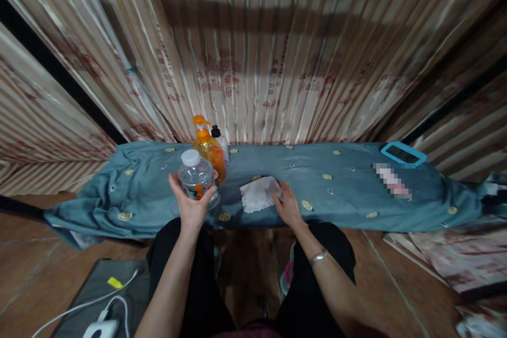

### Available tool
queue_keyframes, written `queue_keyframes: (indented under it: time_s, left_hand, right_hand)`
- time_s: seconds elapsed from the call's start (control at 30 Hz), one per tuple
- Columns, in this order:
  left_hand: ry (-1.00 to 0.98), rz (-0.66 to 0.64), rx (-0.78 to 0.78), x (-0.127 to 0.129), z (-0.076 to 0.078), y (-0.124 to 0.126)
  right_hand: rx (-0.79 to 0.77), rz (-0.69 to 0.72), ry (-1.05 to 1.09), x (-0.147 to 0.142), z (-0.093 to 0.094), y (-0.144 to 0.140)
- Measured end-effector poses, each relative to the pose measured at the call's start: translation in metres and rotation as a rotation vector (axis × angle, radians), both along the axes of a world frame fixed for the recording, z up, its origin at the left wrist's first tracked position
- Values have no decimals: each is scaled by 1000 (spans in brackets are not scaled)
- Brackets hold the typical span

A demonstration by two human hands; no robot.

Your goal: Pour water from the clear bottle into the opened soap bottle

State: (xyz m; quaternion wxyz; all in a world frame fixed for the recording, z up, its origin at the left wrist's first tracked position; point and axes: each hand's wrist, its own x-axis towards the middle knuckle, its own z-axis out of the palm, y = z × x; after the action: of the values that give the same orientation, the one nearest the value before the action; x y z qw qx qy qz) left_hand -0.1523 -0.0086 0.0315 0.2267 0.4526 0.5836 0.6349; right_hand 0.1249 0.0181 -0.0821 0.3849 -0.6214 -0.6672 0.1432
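My left hand (190, 205) is wrapped round a clear plastic bottle (195, 173) with a white screw cap, held upright near the front of the cloth-covered bench. Right behind it stand an orange pump bottle (212, 150) and a smaller white bottle (222, 142) with a black top. At the middle of the bench, my right hand (288, 205) pinches the right edge of a white cloth (258, 194) with a wavy border, which lies mostly flat. The lower part of the clear bottle is partly hidden by my left thumb and palm.
Green-blue patterned fabric (340, 200) covers the long bench. At its right end lie a blue-framed digital clock (403, 155) and a blurred-out item (392, 181). Striped curtains (245, 63) hang behind. A dark box (85, 288) with white cables stands at lower left.
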Motion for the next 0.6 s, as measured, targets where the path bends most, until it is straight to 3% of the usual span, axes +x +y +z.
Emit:
queue_keyframes:
  time_s: [0.33,0.47,0.6]
  left_hand:
    - [-2,98,-109,-6,-10,20]
    - [35,166,-159,-10,-18,28]
    - [70,198,-112,-12,-22,31]
  right_hand:
    - [-192,-29,-3,-15,14,50]
    - [-254,-87,-23,-12,22,44]
    - [-289,-216,-52,7,31,31]
